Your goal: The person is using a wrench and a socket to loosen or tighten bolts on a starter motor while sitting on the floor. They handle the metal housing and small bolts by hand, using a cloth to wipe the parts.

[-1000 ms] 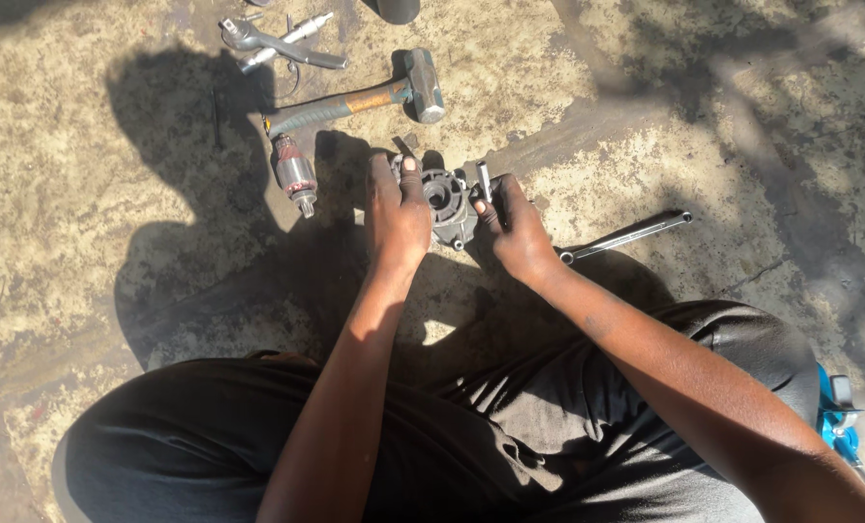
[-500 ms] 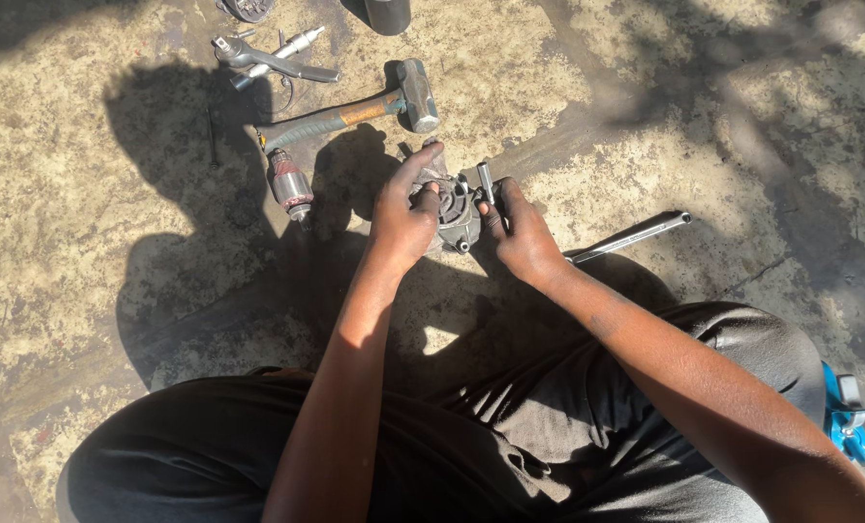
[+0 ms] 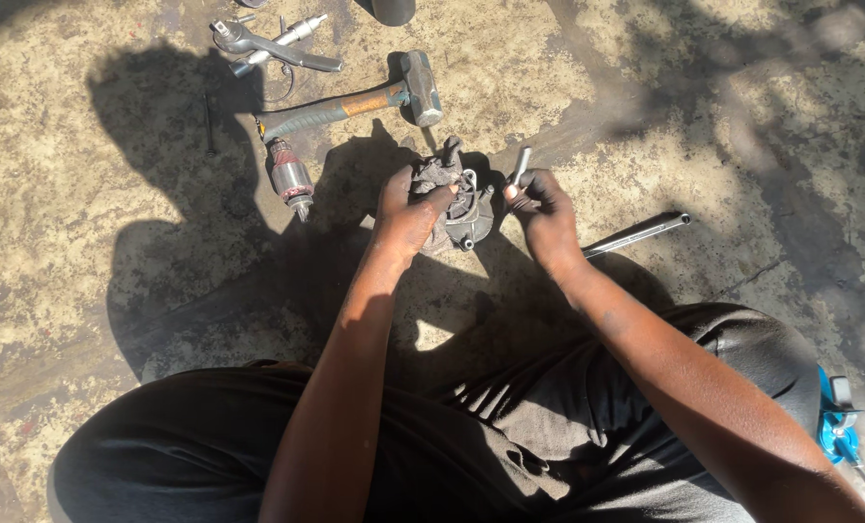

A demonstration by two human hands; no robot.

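Observation:
A dirty grey metal housing part (image 3: 460, 201) is held just above the rough ground between my two hands. My left hand (image 3: 408, 213) grips its left side with the fingers curled over the top. My right hand (image 3: 541, 211) is at the part's right and pinches a short shiny metal rod (image 3: 521, 165) that stands nearly upright beside it. Both forearms reach out over my dark trousers (image 3: 510, 426).
A hammer (image 3: 355, 102) with an orange-banded handle lies beyond the part. A small motor armature (image 3: 290, 179) lies to its left, and metal tools (image 3: 273, 44) lie at the top. A long steel bar (image 3: 636, 233) lies to the right. A blue object (image 3: 834, 426) sits by my right knee.
My left hand has shifted its grip and tilted the housing part up. My right hand has drawn slightly away to the right with the rod now standing clear of the part.

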